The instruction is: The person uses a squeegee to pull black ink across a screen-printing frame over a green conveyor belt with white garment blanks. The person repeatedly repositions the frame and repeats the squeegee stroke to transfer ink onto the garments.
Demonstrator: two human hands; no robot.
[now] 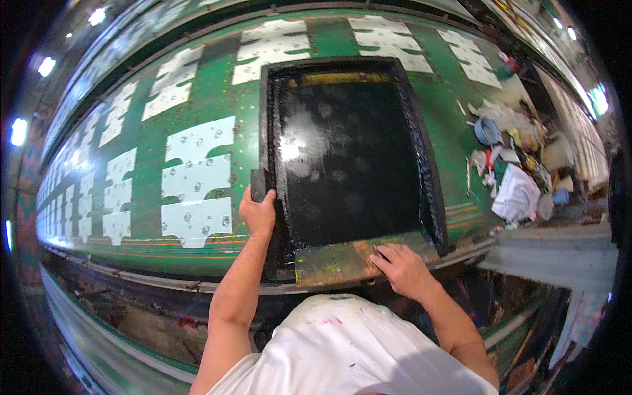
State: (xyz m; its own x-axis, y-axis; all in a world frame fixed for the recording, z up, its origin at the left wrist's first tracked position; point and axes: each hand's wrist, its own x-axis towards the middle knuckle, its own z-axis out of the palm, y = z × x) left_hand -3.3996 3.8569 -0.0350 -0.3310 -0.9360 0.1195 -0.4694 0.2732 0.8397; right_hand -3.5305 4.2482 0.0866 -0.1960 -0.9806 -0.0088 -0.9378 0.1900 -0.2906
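A black-coated screen-printing frame lies on a long green table, its inner surface dark and wet-looking. My left hand is closed around a dark block on the frame's left side, near the front corner. Across the near end of the frame rests a wide, paint-stained wooden squeegee. My right hand grips its top edge right of centre, thumb and fingers bent over the wood. The squeegee's lower edge is hidden. Just left of the frame lies a white cut fabric piece with small dark prints.
More printed white pieces lie in two rows along the green table. At the right end sits a heap with a blue bowl, plastic bags and a crumpled white cloth. A metal rail runs along the near edge.
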